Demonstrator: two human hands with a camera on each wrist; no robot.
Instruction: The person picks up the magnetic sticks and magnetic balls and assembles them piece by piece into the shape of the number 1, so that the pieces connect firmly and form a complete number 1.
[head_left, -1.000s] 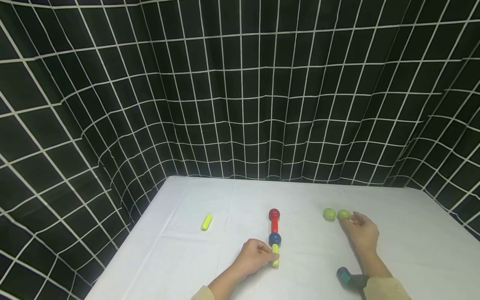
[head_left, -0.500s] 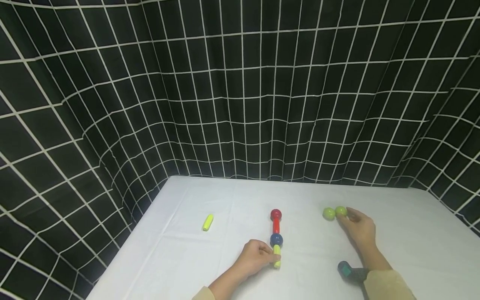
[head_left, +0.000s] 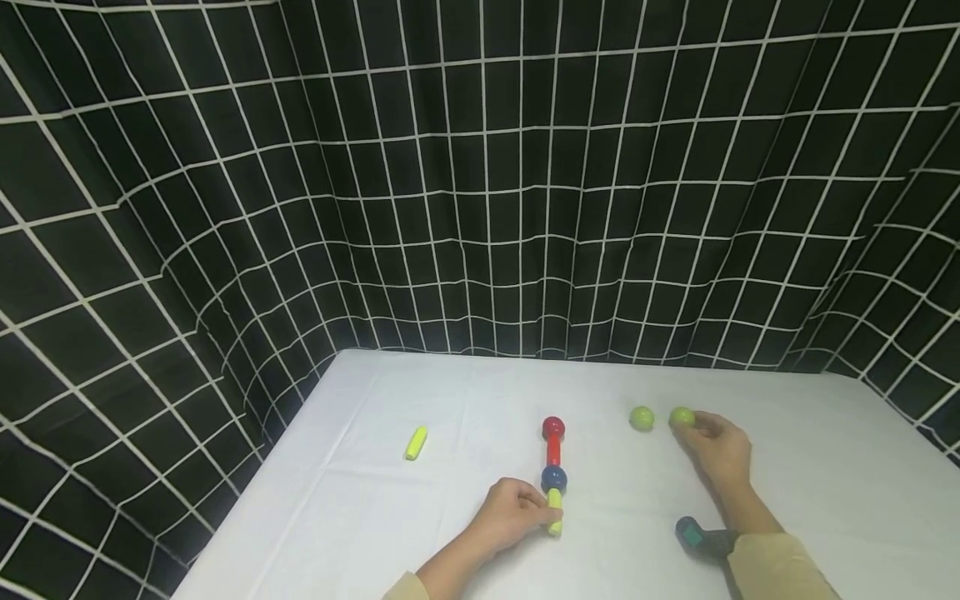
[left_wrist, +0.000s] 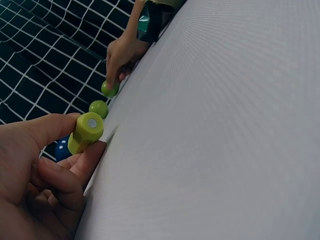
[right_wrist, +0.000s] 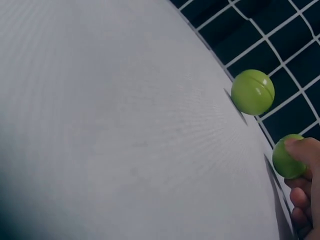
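My left hand (head_left: 508, 512) pinches a yellow magnetic stick (head_left: 554, 500) between thumb and fingers. In the left wrist view, a pale round disc shows on the near end of that stick. Its far end meets a blue ball (head_left: 554, 478), from which a red stick (head_left: 553, 452) leads to a red ball (head_left: 553, 428) in one straight line. Toward the right, my right hand (head_left: 720, 454) pinches a green ball (right_wrist: 288, 156). A second green ball (head_left: 642, 418) rests on the table to its left, with a gap between the two.
Another yellow stick (head_left: 416, 443) lies alone on the left part of the white-covered table (head_left: 375, 517). A dark curtain with white grid lines (head_left: 480, 208) surrounds the back and sides. A dark device (head_left: 701, 537) sits at my right wrist.
The second green ball has shifted left and away from the ball in my right hand; half a second ago they were touching. My left hand keeps its hold on the yellow stick.
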